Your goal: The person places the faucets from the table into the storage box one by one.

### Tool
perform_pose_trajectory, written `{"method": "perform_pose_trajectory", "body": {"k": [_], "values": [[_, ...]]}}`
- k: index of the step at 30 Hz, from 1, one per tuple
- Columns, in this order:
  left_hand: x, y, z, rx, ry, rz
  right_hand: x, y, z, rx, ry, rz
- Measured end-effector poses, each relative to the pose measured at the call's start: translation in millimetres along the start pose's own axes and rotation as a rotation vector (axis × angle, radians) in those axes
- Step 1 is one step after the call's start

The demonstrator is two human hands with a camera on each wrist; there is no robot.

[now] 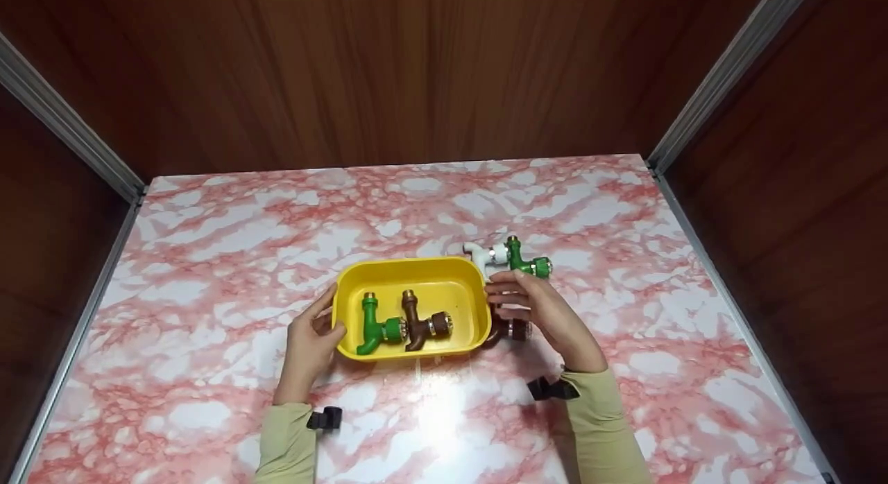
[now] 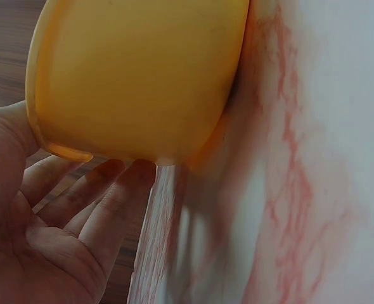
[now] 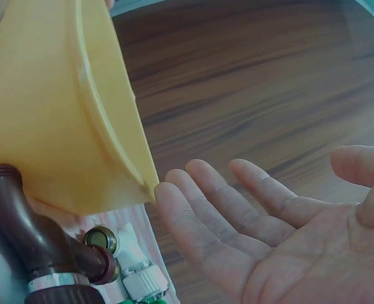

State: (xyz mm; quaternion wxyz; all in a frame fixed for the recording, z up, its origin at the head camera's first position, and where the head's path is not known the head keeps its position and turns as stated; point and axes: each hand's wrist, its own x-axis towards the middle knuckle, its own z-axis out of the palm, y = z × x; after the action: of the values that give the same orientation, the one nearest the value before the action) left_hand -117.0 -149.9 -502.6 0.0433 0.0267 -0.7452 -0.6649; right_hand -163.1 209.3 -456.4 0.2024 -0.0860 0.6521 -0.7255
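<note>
A yellow plastic tub [image 1: 406,261] stands on the marbled table, holding a green tap [image 1: 372,326] and a brown tap [image 1: 414,324] side by side. My left hand [image 1: 310,342] grips the tub's left end, thumb at the rim and fingers against the outer wall, as the left wrist view shows. At the other end is my right hand [image 1: 548,321], palm facing the tub. In the right wrist view its fingers [image 3: 203,237] are nearly straight and slightly spread, with a fingertip right at the tub's rim and the thumb held away.
Just right of the tub, a second brown tap [image 1: 519,329] lies partly hidden behind my right hand. Beyond it are a white tap [image 1: 477,254] and another green tap [image 1: 533,266]. Dark wood panels [image 1: 416,75] with metal edges enclose the table [image 1: 208,345].
</note>
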Motion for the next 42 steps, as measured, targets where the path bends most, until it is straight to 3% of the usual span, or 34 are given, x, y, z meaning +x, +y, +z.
{"method": "perform_pose_trajectory", "body": {"k": [17,23,31,42], "values": [[0.4,0.1,-0.3,0.0,-0.001,-0.012,-7.1,7,-12,0.073,0.029,-0.02],[0.8,-1.2,-0.4,0.009,0.0,-0.001,-9.5,10,-19,0.044,0.052,-0.018],[9.6,-34.1,-2.4,0.004,0.009,0.016,-13.6,11,-29,0.034,0.104,0.001],[8.8,-28.9,-2.8,-0.019,-0.005,-0.016,-17.2,22,-35,0.026,0.163,0.04]]}}
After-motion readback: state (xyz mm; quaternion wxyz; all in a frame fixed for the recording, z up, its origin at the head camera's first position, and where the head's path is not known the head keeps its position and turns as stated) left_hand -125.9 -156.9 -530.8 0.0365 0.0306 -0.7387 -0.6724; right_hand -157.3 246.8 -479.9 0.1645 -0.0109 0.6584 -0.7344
